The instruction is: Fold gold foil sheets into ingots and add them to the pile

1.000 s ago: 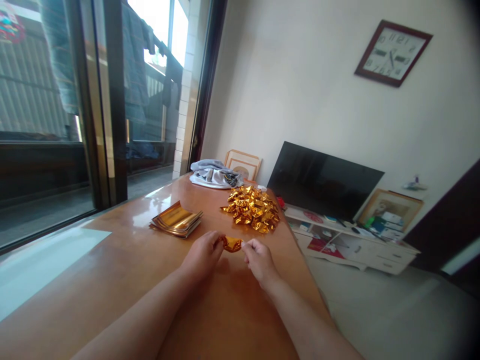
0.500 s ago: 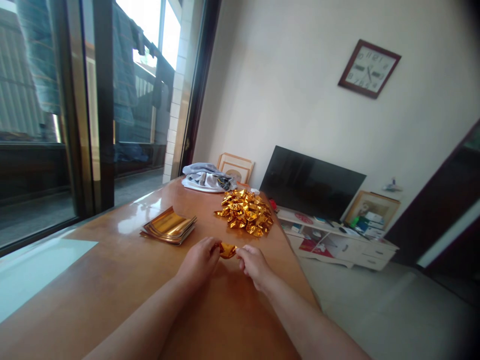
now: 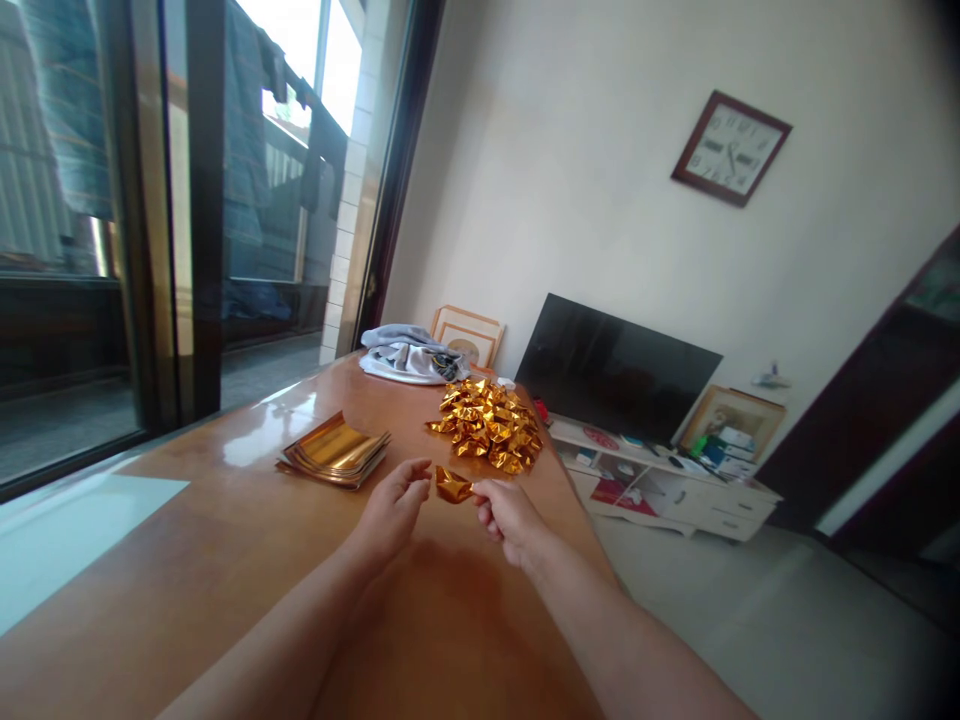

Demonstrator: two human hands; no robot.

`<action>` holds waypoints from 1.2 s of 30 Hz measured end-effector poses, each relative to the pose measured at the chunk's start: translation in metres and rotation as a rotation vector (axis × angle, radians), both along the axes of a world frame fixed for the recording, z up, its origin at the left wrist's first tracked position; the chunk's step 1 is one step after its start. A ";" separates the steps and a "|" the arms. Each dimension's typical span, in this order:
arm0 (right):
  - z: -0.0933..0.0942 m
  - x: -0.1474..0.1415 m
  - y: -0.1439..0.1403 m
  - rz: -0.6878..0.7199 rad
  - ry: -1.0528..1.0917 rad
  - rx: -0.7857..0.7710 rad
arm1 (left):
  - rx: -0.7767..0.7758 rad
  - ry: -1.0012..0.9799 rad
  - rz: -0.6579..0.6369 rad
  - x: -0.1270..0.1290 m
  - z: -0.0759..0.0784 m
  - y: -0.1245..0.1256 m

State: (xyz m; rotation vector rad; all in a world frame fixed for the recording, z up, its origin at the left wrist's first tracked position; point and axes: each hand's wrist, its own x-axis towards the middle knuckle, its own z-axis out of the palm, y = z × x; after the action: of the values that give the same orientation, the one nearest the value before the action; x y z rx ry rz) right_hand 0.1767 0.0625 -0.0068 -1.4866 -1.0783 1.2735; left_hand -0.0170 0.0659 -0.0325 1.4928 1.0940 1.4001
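Note:
Between my hands is a folded gold foil paper piece [image 3: 452, 486], pointed at its ends like an ingot. My right hand [image 3: 511, 518] pinches its right end. Just left of the piece, my left hand [image 3: 397, 505] holds nothing, its thumb and fingers apart. A heap of similar folded gold pieces [image 3: 491, 422] lies beyond my hands. To the left, a stack of flat gold foil sheets [image 3: 336, 450] rests on the table, its top sheets curling upward.
The glossy wooden table [image 3: 247, 580] runs away from me. At its far end lie bundled grey-white cloth [image 3: 409, 355] and picture frames [image 3: 469, 335]. A pale sheet [image 3: 90, 540] is at the left. A television [image 3: 619, 365] stands on a white cabinet [image 3: 690, 500] beyond the right edge.
My left hand has let go of the folded foil piece and moved slightly left. My right hand still pinches it, now raised a little. The camera view has shifted slightly.

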 end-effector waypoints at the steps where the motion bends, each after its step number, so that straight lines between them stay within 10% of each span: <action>1: 0.001 -0.001 0.000 -0.004 0.022 -0.019 | -0.024 -0.019 -0.015 0.000 0.001 -0.001; 12: 0.008 -0.012 -0.002 0.008 0.164 -0.155 | 0.011 -0.168 -0.284 0.008 -0.006 -0.002; 36: -0.001 -0.007 0.007 0.074 0.277 -0.297 | -0.054 -0.089 -0.167 0.004 0.001 -0.002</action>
State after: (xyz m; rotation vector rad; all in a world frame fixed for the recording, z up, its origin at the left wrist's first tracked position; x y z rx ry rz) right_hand 0.1694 0.0699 -0.0082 -1.4378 -0.7927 1.6931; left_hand -0.0126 0.0643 -0.0311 1.4349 0.9225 1.2987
